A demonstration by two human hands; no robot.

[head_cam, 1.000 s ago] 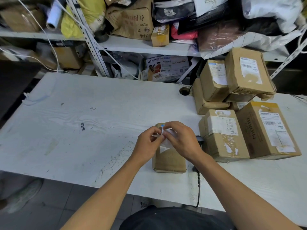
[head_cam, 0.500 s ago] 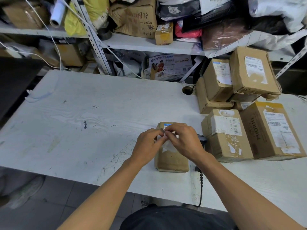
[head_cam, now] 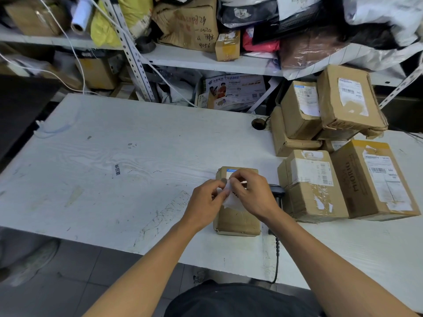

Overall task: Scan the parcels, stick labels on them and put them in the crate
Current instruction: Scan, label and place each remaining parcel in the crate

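While both hands point(head_cam: 231, 197) pinched the label point(head_cam: 229, 200) above the parcel point(head_cam: 238, 220), peeling slowly seemed wisest to avoid creases.

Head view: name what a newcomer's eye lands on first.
Both hands, left hand and right hand, pinch a small white label over a cardboard parcel near the table's front edge. Right of them sits a stack of labelled boxes; behind, crammed shelves.
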